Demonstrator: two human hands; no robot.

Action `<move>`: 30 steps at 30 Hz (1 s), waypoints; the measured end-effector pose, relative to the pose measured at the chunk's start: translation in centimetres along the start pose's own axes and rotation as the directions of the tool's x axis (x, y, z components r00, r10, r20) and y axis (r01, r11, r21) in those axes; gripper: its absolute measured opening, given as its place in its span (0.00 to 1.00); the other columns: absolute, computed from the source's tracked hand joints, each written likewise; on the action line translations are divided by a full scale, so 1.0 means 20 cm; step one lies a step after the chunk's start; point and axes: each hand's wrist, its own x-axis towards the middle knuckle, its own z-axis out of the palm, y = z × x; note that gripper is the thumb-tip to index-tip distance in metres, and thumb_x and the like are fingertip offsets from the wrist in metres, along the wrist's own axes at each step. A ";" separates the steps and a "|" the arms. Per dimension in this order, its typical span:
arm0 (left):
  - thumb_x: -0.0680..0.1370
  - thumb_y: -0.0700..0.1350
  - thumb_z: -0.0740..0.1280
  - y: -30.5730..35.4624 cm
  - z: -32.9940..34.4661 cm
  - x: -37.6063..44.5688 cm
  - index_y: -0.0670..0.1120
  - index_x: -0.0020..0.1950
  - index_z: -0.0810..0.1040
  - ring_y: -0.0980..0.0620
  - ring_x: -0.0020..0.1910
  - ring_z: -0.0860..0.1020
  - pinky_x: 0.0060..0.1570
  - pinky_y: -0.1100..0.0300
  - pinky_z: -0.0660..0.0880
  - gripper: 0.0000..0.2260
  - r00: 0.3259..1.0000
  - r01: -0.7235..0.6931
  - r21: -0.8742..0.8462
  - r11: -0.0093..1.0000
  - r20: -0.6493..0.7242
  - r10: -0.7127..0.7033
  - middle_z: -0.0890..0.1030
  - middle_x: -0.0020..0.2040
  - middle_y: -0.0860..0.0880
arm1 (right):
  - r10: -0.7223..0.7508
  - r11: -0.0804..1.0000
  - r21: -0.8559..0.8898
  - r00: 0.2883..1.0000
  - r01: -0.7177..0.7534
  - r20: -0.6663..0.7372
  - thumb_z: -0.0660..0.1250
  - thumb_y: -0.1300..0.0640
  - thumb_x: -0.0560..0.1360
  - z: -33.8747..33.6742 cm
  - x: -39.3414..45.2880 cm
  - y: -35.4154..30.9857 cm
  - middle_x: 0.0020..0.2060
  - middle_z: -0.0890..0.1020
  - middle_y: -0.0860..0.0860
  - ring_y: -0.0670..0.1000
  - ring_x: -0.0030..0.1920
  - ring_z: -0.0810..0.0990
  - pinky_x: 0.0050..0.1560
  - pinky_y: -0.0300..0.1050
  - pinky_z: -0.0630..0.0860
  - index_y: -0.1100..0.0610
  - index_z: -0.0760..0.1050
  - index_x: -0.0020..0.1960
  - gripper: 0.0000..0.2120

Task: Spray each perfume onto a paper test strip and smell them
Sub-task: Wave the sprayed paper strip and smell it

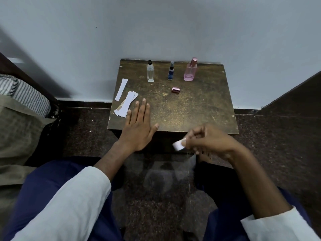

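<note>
Three perfume bottles stand in a row at the back of a small brown table [199, 108]: a clear bottle [150, 72] with a black cap, a small dark blue bottle [171, 72], and a pink bottle [190, 71] with its sprayer bare. The pink cap [176, 89] lies on its side in front of them. A pile of white paper strips [126, 104] and a single strip [121, 89] lie at the table's left. My left hand [139, 126] rests flat and open beside the pile. My right hand [210, 140] pinches a white paper strip [178, 145] just off the table's front edge.
The table stands against a pale wall [156, 28]. Dark speckled floor [83, 129] surrounds it. A bed with striped bedding [26, 94] is at the left, and a dark furniture edge [295, 94] at the right. My blue-clad knees fill the bottom.
</note>
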 end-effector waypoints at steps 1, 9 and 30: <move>0.84 0.64 0.41 0.00 0.00 0.00 0.43 0.86 0.34 0.46 0.84 0.28 0.81 0.46 0.31 0.38 1.000 0.002 0.003 1.000 0.008 -0.002 0.29 0.85 0.46 | -0.141 0.937 0.340 0.978 0.080 0.157 0.82 0.58 0.69 0.00 -0.04 -0.06 0.32 0.81 0.55 0.47 0.28 0.75 0.29 0.37 0.73 0.60 0.84 0.42 0.09; 0.84 0.64 0.42 0.00 -0.01 0.00 0.44 0.87 0.34 0.47 0.85 0.29 0.81 0.47 0.31 0.38 1.000 -0.003 0.008 1.000 0.004 0.003 0.29 0.86 0.46 | 0.173 0.895 -0.396 0.978 -0.206 -0.116 0.80 0.65 0.71 0.01 -0.02 -0.05 0.27 0.82 0.52 0.46 0.25 0.77 0.29 0.39 0.75 0.61 0.86 0.39 0.05; 0.86 0.63 0.44 -0.01 -0.01 0.01 0.44 0.85 0.32 0.46 0.84 0.27 0.82 0.43 0.32 0.37 0.998 -0.009 -0.004 1.000 0.056 0.009 0.27 0.85 0.46 | -0.353 0.548 0.829 0.867 -0.113 0.352 0.76 0.69 0.72 0.06 -0.02 -0.17 0.35 0.78 0.54 0.46 0.32 0.77 0.31 0.36 0.78 0.61 0.80 0.44 0.07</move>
